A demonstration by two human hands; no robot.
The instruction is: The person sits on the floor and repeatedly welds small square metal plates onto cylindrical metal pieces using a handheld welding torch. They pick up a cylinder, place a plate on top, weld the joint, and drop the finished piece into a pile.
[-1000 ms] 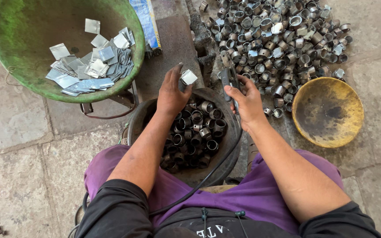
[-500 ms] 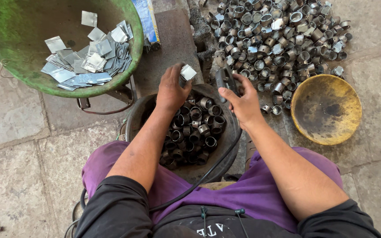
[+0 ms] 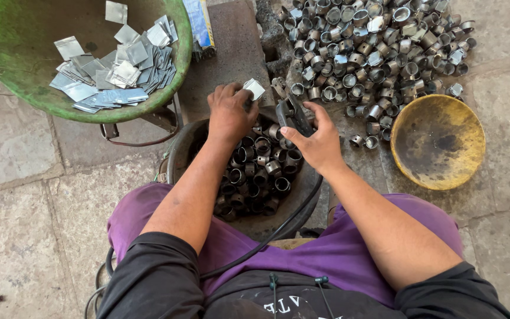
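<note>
My left hand (image 3: 229,112) pinches a small square metal sheet piece (image 3: 254,88) above the far rim of a dark round pan (image 3: 179,147) filled with several small metal rings. My right hand (image 3: 320,142) grips the dark handle of a metal tool (image 3: 290,112) just right of the sheet piece. A black cable (image 3: 278,230) runs from under that hand across my purple lap.
A green basin (image 3: 166,94) at upper left holds several flat metal squares. A heap of metal rings (image 3: 373,47) covers the stone floor at upper right. A yellow, stained bowl (image 3: 437,142) sits at right. A dark block (image 3: 231,47) lies behind the pan.
My left hand has carried the sheet piece slightly right toward the tool. The right hand has stayed on the handle.
</note>
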